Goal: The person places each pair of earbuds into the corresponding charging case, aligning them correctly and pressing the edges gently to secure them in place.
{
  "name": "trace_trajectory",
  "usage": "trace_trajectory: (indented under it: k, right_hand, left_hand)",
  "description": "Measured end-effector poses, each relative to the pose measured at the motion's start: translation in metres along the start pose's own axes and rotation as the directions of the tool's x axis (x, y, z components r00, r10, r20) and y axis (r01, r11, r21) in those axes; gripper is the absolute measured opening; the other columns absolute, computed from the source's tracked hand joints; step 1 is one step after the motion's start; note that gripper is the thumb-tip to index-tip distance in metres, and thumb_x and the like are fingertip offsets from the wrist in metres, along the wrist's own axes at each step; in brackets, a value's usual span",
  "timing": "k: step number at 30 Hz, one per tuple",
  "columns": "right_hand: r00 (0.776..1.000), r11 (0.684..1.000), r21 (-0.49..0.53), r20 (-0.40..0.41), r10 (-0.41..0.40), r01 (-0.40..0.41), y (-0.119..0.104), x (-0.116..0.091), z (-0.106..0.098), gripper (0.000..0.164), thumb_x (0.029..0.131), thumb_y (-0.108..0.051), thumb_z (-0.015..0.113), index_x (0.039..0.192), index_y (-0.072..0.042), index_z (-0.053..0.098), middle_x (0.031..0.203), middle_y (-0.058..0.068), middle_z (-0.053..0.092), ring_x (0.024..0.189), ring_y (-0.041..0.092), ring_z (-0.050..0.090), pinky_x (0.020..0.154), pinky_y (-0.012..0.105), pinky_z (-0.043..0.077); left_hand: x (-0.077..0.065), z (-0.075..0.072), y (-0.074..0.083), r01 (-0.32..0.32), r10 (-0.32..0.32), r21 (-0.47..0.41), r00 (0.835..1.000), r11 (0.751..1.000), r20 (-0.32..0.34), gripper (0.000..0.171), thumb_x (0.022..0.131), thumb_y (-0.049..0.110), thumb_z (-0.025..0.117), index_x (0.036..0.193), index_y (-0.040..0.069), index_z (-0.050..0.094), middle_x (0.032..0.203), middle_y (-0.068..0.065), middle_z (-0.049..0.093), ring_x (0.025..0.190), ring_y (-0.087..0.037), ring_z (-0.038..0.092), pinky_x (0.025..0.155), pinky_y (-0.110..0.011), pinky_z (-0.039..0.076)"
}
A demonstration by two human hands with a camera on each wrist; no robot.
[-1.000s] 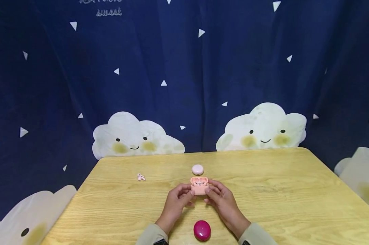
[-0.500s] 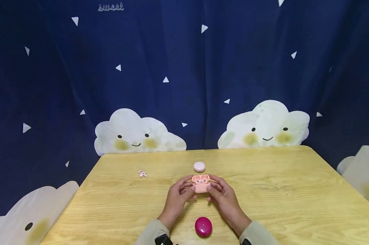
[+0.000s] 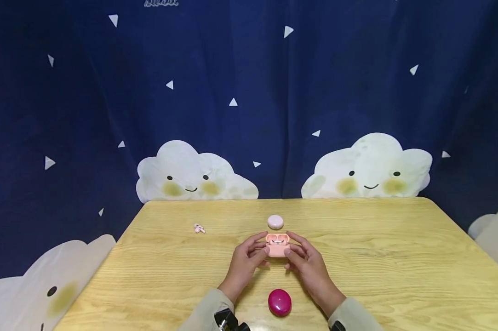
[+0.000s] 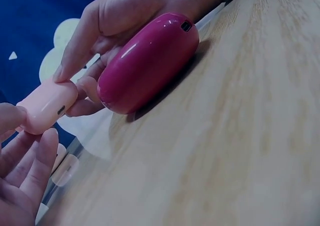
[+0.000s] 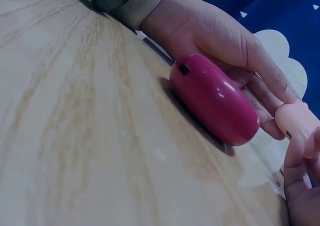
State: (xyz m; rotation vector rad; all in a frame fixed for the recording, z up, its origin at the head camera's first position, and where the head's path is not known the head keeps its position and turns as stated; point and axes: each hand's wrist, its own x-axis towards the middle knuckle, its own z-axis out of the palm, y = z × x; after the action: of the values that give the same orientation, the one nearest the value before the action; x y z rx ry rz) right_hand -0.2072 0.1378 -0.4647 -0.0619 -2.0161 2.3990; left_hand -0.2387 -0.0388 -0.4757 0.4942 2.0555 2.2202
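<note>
A pink earbud case [image 3: 277, 250] is held up between both hands, its lid raised and a pair of earbuds [image 3: 278, 242] visible inside. My left hand [image 3: 243, 264] grips its left end, thumb on the front. On the right end, my right hand [image 3: 310, 266] pinches the case with thumb and fingers. From below, the left wrist view shows the case [image 4: 50, 105] off the table, a small port on its underside. Nearer me, between the forearms, a glossy magenta oval case [image 3: 279, 302] lies on the table, closed; the right wrist view shows a dark port on this case [image 5: 215, 100].
Just beyond the hands sits a pale pink round case [image 3: 275, 222]. Loose pale pink earbuds [image 3: 199, 228] lie at the back left of the wooden table [image 3: 377, 257]. A dark blue curtain [image 3: 265, 92] with clouds hangs behind the table's far edge.
Both hands keep the same hold on the open pink case. The whole scene has shifted slightly right and up in the head view; otherwise little differs.
</note>
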Motion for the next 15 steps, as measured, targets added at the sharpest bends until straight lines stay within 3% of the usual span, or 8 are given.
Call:
trace_trajectory:
  k: [15]
  right_hand:
    - [1.000,0.999,-0.031,0.015,-0.015,0.015,-0.0017,0.0011,-0.0007,0.043,0.086,-0.012,0.060,0.127,-0.022,0.049,0.111,0.012,0.059,0.091,0.021,0.057,0.070,0.035,0.053]
  left_hand:
    - [0.0021,-0.0001,0.0045,0.017,-0.016,-0.015,1.000,1.000,0.015,0.041,0.084,0.007,0.062,0.124,0.010,0.052,0.106,-0.020,0.059,0.083,-0.029,0.061,0.067,-0.046,0.052]
